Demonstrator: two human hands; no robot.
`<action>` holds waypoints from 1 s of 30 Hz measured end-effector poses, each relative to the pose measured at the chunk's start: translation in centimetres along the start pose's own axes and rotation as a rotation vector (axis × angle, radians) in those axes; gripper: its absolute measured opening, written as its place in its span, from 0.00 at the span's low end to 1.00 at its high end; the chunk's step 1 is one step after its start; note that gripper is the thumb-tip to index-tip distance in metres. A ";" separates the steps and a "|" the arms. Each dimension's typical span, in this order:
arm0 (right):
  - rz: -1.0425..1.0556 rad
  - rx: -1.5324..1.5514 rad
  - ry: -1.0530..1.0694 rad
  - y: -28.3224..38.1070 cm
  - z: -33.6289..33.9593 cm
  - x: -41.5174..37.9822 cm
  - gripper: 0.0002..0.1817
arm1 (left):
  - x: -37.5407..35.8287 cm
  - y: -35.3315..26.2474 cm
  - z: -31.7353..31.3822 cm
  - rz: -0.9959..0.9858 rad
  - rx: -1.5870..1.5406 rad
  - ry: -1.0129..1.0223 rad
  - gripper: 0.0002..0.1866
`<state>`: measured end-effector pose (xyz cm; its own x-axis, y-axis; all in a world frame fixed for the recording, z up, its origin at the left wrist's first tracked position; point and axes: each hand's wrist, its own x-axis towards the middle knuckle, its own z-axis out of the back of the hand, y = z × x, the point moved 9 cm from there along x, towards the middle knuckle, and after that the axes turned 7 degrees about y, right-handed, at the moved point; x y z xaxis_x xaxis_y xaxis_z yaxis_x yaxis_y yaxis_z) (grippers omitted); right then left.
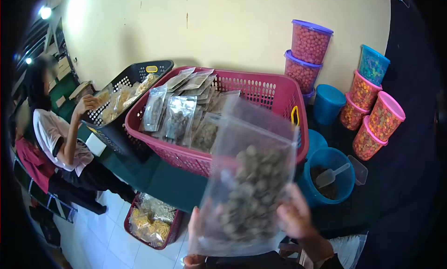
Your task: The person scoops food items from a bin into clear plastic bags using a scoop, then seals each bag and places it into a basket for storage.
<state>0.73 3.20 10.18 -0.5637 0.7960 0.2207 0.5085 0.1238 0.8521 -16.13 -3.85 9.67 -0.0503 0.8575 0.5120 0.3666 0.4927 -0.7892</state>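
Observation:
A see-through zip pouch (253,194), partly filled with dark grey-green round pieces, is held upright close in front of me. My left hand (193,236) grips its left edge, with most of the fingers hidden behind the plastic. On the other side, my right hand (298,215) pinches the lower right edge, thumb in front. Beyond the pouch stands a magenta basket (274,90) holding several similar filled pouches (178,119). To the right of my right hand, a blue tub (306,194) contains dark contents and a translucent scoop (328,177).
A black basket (123,129) with packets stands left, where a person (63,138) reaches in. A red basket (173,229) of packets sits on the tiled floor. Stacked tubs of pink balls (311,42) and colourful pieces (386,113) line the back right, near a lidded blue tub (329,106).

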 end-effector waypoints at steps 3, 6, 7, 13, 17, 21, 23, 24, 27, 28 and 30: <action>0.287 0.059 -0.258 5.0 3.2 4.2 0.21 | 1.9 1.2 4.9 -0.046 -0.107 -0.021 0.52; 0.166 0.029 -0.271 7.8 4.2 9.8 0.16 | 3.7 2.6 10.9 0.035 0.007 -0.138 0.47; 0.171 0.011 -0.284 8.6 5.1 11.7 0.16 | 4.3 2.9 12.8 0.053 0.055 -0.182 0.45; -0.106 -0.096 -0.345 5.0 11.7 21.6 0.14 | 6.1 5.9 23.9 0.017 0.134 -0.557 0.29; -0.302 -0.241 -0.623 -0.4 21.8 23.8 0.17 | 5.6 8.1 29.1 -0.072 0.174 -0.649 0.24; -0.597 -0.678 -0.944 -5.2 28.0 22.1 0.20 | 6.0 10.9 31.2 -0.002 -0.150 -0.794 0.26; -0.695 -0.668 -1.051 -6.3 25.0 21.1 0.21 | 8.0 12.4 32.2 0.036 -0.160 -0.750 0.26; -0.821 -0.783 -1.029 -7.8 26.8 20.3 0.21 | 9.3 13.2 32.5 0.053 -0.172 -0.720 0.26; -1.061 -0.880 -1.049 -11.4 29.1 18.6 0.22 | 12.2 15.6 32.9 0.107 -0.205 -0.649 0.26; -1.059 -0.868 -1.072 -12.2 29.3 18.5 0.22 | 12.9 16.3 33.0 0.124 -0.212 -0.634 0.26; -1.122 -1.018 -1.053 -13.6 29.8 18.7 0.20 | 13.9 17.4 33.3 0.153 -0.215 -0.613 0.27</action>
<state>2.68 34.05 -11.41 0.4758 0.6477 -0.5950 -0.5416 0.7488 0.3820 -41.36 21.61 -8.27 -0.4787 0.8756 0.0642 0.5854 0.3728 -0.7200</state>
